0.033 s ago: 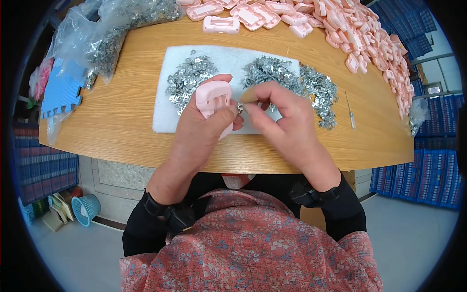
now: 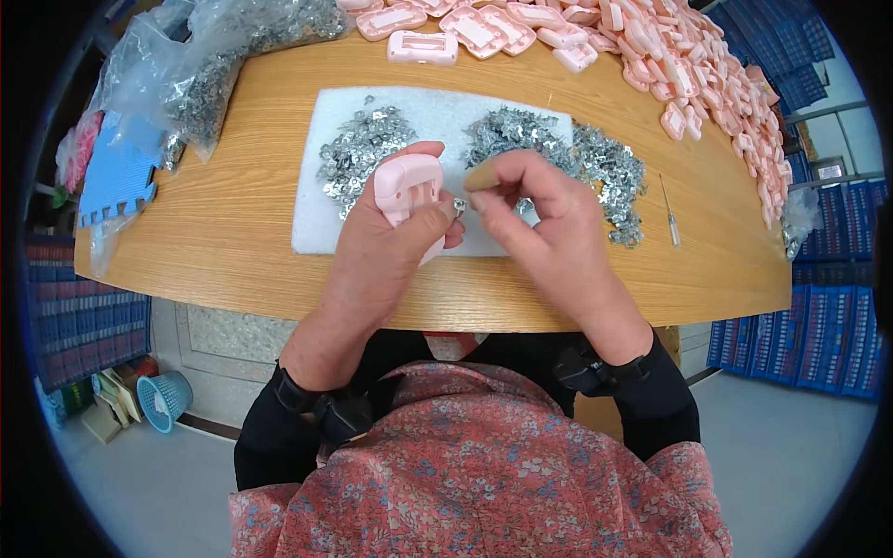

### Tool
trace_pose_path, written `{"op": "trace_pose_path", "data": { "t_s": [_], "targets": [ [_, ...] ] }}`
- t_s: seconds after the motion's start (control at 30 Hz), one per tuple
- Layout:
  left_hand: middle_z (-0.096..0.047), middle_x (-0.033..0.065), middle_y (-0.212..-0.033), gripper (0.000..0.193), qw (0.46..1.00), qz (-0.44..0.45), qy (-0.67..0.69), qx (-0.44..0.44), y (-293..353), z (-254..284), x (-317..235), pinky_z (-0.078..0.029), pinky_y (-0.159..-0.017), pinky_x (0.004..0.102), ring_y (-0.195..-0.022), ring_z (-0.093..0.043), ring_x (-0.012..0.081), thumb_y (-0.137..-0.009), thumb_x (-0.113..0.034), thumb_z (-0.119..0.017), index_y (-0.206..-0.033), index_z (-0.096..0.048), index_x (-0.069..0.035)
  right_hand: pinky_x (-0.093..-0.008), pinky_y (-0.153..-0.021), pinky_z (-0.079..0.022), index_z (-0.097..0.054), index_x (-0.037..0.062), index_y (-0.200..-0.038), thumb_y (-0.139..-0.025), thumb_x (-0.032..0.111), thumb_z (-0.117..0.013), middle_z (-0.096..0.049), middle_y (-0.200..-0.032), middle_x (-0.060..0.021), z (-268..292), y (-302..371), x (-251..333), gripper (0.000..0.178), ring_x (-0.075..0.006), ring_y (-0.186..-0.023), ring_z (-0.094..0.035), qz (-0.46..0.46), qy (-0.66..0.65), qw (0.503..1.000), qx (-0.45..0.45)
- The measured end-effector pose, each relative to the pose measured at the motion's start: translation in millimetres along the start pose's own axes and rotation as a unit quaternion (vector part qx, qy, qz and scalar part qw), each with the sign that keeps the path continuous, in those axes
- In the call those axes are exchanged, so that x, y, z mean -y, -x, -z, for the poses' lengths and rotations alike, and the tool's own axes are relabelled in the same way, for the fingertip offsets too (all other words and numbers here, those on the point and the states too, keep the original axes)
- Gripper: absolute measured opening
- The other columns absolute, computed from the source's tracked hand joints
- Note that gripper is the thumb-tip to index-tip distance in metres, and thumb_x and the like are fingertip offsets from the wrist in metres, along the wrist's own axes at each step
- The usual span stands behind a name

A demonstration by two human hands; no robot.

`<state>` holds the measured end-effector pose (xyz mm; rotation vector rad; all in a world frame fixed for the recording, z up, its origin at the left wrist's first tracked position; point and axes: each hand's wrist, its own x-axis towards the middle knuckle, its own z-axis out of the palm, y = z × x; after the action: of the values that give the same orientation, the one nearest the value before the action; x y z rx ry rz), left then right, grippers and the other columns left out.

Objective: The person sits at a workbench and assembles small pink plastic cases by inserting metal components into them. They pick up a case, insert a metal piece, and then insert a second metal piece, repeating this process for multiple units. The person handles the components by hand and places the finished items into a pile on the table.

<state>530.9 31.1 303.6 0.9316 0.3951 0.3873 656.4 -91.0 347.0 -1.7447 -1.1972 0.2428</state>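
My left hand [image 2: 386, 246] holds a pale pink plastic housing [image 2: 409, 184] upright over the front of a white foam pad [image 2: 312, 228]. My right hand [image 2: 549, 223] is pinched on a small metal clip [image 2: 459, 205] right beside the housing, touching my left thumb. A tan tip [image 2: 484, 176] shows at the right hand's fingertips; I cannot tell what it is. On the pad lie two heaps of shiny metal clips, one to the left [image 2: 358, 149] and one to the right [image 2: 600, 172].
The wooden table [image 2: 233, 270] holds a long pile of pink housings [image 2: 693, 70] at the back right. Clear bags of metal parts [image 2: 219, 65] and a blue foam mat [image 2: 116, 177] lie at the left. A thin pin tool [image 2: 670, 223] lies right. A blue basket [image 2: 163, 400] stands on the floor.
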Motion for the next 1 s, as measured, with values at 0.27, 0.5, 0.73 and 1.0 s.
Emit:
{"op": "trace_pose_path", "data": {
  "t_s": [0.27, 0.5, 0.73, 1.0],
  "targets": [
    [-0.06, 0.0007, -0.103, 0.048, 0.991, -0.039, -0.121, 0.033, 5.2, -9.7, -5.1, -0.05, -0.077, 0.0249, -0.086, -0.058, 0.0074, -0.09, 0.002, -0.064, -0.135, -0.051, -0.006, -0.0214, -0.07, -0.048, -0.062, 0.0011, -0.103, -0.087, 0.003, -0.066, -0.062, -0.084, 0.0015, 17.1, -1.6, -2.4, 0.016, -0.004, -0.076, -0.055, -0.183, -0.144, 0.963, 0.133],
    [-0.066, 0.0081, -0.093, 0.038, 0.993, 0.101, 0.024, 0.064, 7.0, -5.6, -7.9, -0.059, -0.069, 0.0338, -0.077, -0.066, 0.0161, -0.101, -0.019, -0.054, -0.135, -0.05, -0.003, -0.0209, -0.071, -0.048, -0.059, 0.0024, -0.102, -0.087, 0.002, -0.066, -0.06, -0.086, 0.0035, 18.3, 7.8, -3.8, 0.017, -0.0037, -0.077, -0.055, -0.206, -0.272, 0.936, 0.08],
    [-0.069, 0.0166, -0.086, 0.067, 0.946, 0.229, 0.208, 0.094, 6.0, -1.5, 0.4, -0.061, -0.062, 0.0456, -0.073, -0.071, 0.0296, -0.104, -0.055, -0.024, -0.118, -0.059, -0.001, -0.0256, -0.071, -0.051, -0.058, 0.0042, -0.097, -0.086, 0.005, -0.07, -0.062, -0.083, -0.0035, 13.7, 5.7, -1.4, 0.016, -0.0101, -0.073, -0.062, -0.014, -0.09, 0.994, 0.055],
    [-0.067, 0.0131, -0.085, 0.061, 0.948, 0.256, 0.151, 0.111, 9.2, -8.5, 2.3, -0.062, -0.062, 0.0428, -0.072, -0.07, 0.0265, -0.107, -0.05, -0.021, -0.111, -0.059, -0.003, -0.0386, -0.069, -0.051, -0.058, 0.0052, -0.096, -0.08, 0.001, -0.067, -0.06, -0.081, -0.0104, 9.7, 9.2, 1.1, 0.018, -0.0288, -0.077, -0.063, 0.102, 0.087, 0.989, 0.061]
  ]
}}
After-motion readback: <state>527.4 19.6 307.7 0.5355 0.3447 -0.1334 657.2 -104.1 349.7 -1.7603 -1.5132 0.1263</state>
